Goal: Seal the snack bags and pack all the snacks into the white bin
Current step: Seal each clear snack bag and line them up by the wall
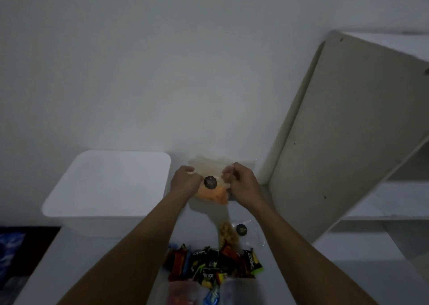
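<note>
Sealing the snack bag
Left hand and right hand pinch its limp, slippery top — fingers clamped on the film; contents look crushable, so hold the seal's ends.

White bin: smooth matt plastic. Bag with orange snacks: thin clear plastic film, faint sheen. Second bag: same clear crinkly film. Candy wrappers: glossy printed film. Desk: smooth matt white. Board: matt beige, laminate-looking. Wall: matt paint.
</note>
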`<state>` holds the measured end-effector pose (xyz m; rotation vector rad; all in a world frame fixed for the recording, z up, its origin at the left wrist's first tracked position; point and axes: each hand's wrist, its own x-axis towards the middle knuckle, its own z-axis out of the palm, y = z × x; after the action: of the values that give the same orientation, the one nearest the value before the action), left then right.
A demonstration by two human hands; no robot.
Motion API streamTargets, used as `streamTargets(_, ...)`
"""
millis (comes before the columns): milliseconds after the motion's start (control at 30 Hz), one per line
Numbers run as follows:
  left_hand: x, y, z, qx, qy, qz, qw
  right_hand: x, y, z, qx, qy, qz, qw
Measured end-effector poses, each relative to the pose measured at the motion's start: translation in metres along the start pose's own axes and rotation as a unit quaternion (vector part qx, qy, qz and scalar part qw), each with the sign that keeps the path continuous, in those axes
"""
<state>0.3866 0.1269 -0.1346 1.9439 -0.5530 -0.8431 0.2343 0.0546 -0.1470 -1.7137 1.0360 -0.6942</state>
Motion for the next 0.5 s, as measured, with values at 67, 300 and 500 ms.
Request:
streamTargets(67, 0.012, -0.028, 0.011, 0.013, -0.039, -0.017, 0.999, 0.012, 0.021, 0.008, 0.015, -0.016, 0.024, 0.999)
streamTargets(300, 0.054, -0.084, 0.042, 0.047, 0.026, -0.017, 0.998, 0.042, 0.071, 0.040, -0.059, -0.021, 0.036, 0.997)
streamTargets(500, 0.085, -0.106, 0.062, 0.057, 0.063, -0.042, 0.996, 0.068, 0.104, 0.062, -0.072, 0.019, 0.104, 0.992)
